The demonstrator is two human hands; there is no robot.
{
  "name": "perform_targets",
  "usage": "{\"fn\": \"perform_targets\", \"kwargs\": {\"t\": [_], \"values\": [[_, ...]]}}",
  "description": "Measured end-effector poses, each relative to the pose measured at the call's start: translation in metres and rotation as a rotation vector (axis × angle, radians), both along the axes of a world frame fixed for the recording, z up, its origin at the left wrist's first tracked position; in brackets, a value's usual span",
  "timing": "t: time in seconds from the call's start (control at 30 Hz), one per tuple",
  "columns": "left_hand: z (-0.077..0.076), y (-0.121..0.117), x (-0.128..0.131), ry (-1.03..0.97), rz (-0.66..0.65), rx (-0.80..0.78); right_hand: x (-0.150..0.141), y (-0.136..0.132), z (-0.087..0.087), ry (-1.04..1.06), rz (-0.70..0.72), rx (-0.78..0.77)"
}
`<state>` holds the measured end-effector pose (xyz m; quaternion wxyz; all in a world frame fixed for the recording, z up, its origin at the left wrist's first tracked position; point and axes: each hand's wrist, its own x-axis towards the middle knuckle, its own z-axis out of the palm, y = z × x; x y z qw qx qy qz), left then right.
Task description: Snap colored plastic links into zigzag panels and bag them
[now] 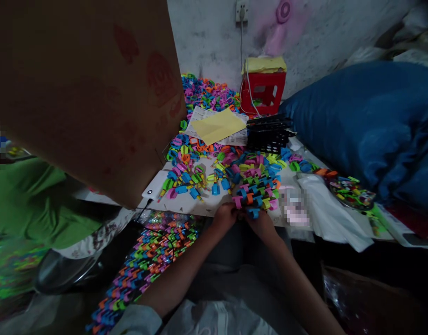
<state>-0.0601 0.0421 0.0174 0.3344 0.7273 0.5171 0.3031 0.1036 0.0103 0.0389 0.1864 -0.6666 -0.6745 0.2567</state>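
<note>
At the table's front edge, slotted rows of coloured plastic ring-like pieces [256, 185] in pink, blue, orange and green form a dense block. My left hand [225, 217] is closed at the near left corner of this block, and what its fingers hold is hidden. Close beside it, my right hand [262, 225] has its fingers curled around the near end, against a blue plastic piece [253, 213]. Loose blue, yellow and green pieces [186, 179] lie to the left of the block. Several black grid racks [269, 132] are stacked behind it.
A large cardboard box [95, 93] blocks the left. Yellow paper [219, 126], a red stool [264, 90] and a heap of pieces [210, 93] are behind. A blue sack [367, 125] and white plastic bags [334, 211] stand right. Filled rows [147, 265] lie below left.
</note>
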Motion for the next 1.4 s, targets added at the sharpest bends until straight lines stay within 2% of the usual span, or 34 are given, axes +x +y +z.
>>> {"fn": "perform_targets", "kwargs": {"t": [0.1, 0.23, 0.33, 0.47, 0.6, 0.8, 1.0, 1.1, 1.23, 1.3, 1.4], "values": [[0.014, -0.002, -0.012, -0.054, 0.009, -0.034, -0.007, 0.0, 0.009, -0.09, -0.067, -0.053], [0.037, -0.012, -0.024, -0.203, 0.134, 0.037, -0.016, 0.0, 0.018, -0.207, -0.065, -0.115], [0.049, -0.018, -0.02, -0.268, 0.091, 0.14, -0.019, 0.002, 0.024, -0.21, -0.057, -0.161], [0.061, -0.014, -0.009, -0.051, 0.11, 0.236, -0.02, 0.005, 0.028, -0.204, -0.051, -0.18], [0.07, -0.009, -0.006, 0.196, 0.095, 0.296, -0.017, 0.005, 0.021, -0.183, -0.057, -0.167], [0.073, -0.016, -0.009, 0.351, -0.03, 0.389, -0.01, 0.002, 0.009, -0.125, -0.063, -0.14], [0.078, -0.01, -0.008, 0.414, 0.022, 0.376, -0.018, 0.005, 0.02, -0.202, -0.07, -0.199], [0.083, -0.008, -0.01, 0.371, 0.019, 0.346, -0.019, 0.007, 0.021, -0.206, -0.072, -0.222], [0.085, -0.018, -0.013, 0.231, -0.042, 0.325, -0.017, 0.005, 0.02, -0.167, -0.082, -0.202], [0.08, -0.024, -0.011, 0.17, -0.038, 0.33, -0.016, 0.004, 0.021, -0.172, -0.063, -0.192], [0.067, -0.027, -0.001, 0.11, 0.054, 0.346, -0.017, 0.004, 0.024, -0.214, -0.011, -0.204]]}}
